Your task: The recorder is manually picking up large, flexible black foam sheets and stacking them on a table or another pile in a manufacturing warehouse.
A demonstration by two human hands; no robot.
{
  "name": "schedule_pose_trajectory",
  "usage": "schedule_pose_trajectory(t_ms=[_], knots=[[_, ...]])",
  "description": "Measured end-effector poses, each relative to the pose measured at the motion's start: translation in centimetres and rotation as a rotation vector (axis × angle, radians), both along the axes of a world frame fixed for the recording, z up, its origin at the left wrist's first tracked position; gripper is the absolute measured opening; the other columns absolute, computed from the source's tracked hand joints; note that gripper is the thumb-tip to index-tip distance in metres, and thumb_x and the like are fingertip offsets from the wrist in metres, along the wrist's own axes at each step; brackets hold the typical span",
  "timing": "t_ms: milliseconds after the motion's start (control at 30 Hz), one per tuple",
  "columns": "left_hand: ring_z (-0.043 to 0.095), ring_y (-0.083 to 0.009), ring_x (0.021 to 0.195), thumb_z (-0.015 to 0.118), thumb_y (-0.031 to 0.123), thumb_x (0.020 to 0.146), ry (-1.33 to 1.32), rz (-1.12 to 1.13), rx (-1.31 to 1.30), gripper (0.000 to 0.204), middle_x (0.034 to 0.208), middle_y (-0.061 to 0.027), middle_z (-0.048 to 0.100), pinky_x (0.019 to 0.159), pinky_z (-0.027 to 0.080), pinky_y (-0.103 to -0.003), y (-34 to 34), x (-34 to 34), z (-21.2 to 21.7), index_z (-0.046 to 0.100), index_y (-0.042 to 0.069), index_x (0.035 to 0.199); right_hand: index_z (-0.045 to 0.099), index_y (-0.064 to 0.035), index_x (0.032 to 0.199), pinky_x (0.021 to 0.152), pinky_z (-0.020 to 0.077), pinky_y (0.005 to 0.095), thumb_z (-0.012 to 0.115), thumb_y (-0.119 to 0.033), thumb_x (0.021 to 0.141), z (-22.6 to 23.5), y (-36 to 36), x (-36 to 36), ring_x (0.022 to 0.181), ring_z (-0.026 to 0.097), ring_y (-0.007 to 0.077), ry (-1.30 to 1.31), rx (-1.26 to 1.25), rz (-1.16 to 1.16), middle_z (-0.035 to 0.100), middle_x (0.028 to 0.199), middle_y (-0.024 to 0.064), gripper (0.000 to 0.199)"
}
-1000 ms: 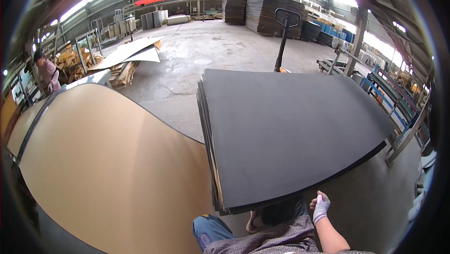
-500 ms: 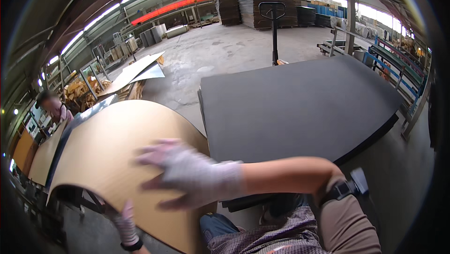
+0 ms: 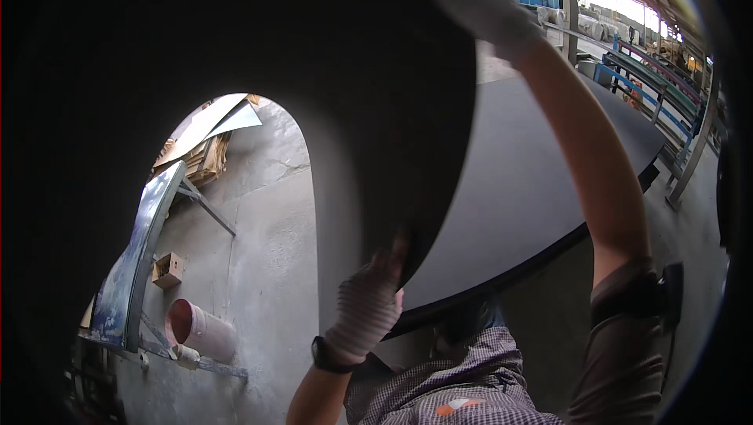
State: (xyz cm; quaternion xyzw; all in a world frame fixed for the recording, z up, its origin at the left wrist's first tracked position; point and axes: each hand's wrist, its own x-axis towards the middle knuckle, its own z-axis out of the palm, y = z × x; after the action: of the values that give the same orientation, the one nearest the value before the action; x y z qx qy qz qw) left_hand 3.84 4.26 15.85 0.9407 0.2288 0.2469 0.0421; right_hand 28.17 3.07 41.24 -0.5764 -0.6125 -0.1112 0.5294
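Observation:
A large flexible sheet [image 3: 392, 103], its dark face toward me, arches overhead and fills the left and upper part of the head view. My left hand [image 3: 367, 299], in a striped glove, grips the sheet's lower edge near my waist. High up, my gloved right hand [image 3: 482, 13] is closed on the sheet's upper right edge, its fingertips partly hidden in the dark and blurred. Below and right of the raised sheet lies a stack of dark grey sheets [image 3: 522, 178]; the curved sheet covers its left part.
Through the arch show a stand with a long glossy top [image 3: 141, 260], a pink bucket [image 3: 212, 335] on its side, a small cardboard box [image 3: 168, 270] and leaning boards [image 3: 208, 123]. A metal rack with blue rails [image 3: 655, 99] stands beyond the stack on the right.
The sheet, tan face up at the left before, is now lifted and bent over with its dark face showing. My right hand has risen to its upper edge; my left hand has moved right.

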Motion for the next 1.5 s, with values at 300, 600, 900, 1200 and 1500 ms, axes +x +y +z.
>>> schedule_pose_trajectory(t_ms=[300,600,900,1200,1500], knots=[[0.065,-0.0195,0.071,0.054,0.006,0.081,0.500,-0.253,0.054,0.071,0.091,-0.0079,0.056,0.054,0.054,-0.032,-3.1,3.1,-11.2,0.029,0.016,0.147,0.050,-0.0017,0.136,0.098,0.0422,0.0215,0.053,0.001,0.094,-39.3,-13.6,17.6,0.115,0.053,0.0115,0.827,0.209,-0.277,0.052,0.136,0.0084,0.042],[0.062,-0.0123,0.071,0.062,0.032,0.084,0.595,-0.182,0.385,0.041,0.082,-0.0018,0.055,0.054,0.053,-0.023,-3.0,-3.4,-11.6,0.058,0.015,0.120,0.056,-0.0015,0.129,0.102,0.0407,0.0287,0.057,-0.014,0.093,-60.5,-22.5,-0.2,0.112,0.055,0.0150,1.366,0.200,-0.574,0.059,0.125,0.0066,0.039],[0.057,-0.0178,0.074,0.067,0.006,0.067,0.147,0.159,0.391,0.041,0.087,-0.0002,0.054,0.057,0.046,-0.035,1.5,-13.3,-15.7,0.061,0.017,0.106,0.066,-0.0086,0.113,0.047,0.0508,0.0254,0.059,-0.005,0.083,-50.3,-19.5,-1.2,0.065,0.056,0.0090,1.426,0.094,-0.448,0.062,0.089,0.0001,0.031],[0.057,-0.0264,0.077,0.062,0.010,0.066,-0.045,0.519,0.268,0.034,0.083,-0.0067,0.056,0.064,0.049,-0.038,-0.1,-20.8,-15.5,0.068,0.012,0.099,0.062,-0.0054,0.122,0.102,0.0404,0.0323,0.053,-0.013,0.093,-53.5,-24.1,18.2,0.109,0.054,0.0151,0.991,0.356,-0.655,0.060,0.125,0.0032,0.031],[0.059,-0.0218,0.080,0.057,0.013,0.077,0.047,0.124,0.078,0.030,0.088,-0.0031,0.058,0.065,0.051,-0.034,2.3,-0.2,-20.9,0.062,0.011,0.106,0.040,-0.0278,0.144,0.071,0.0516,0.0379,0.062,0.001,0.085,-51.5,-9.8,4.4,0.089,0.057,0.0181,1.291,-0.123,-0.444,0.055,0.121,0.0055,0.069]])
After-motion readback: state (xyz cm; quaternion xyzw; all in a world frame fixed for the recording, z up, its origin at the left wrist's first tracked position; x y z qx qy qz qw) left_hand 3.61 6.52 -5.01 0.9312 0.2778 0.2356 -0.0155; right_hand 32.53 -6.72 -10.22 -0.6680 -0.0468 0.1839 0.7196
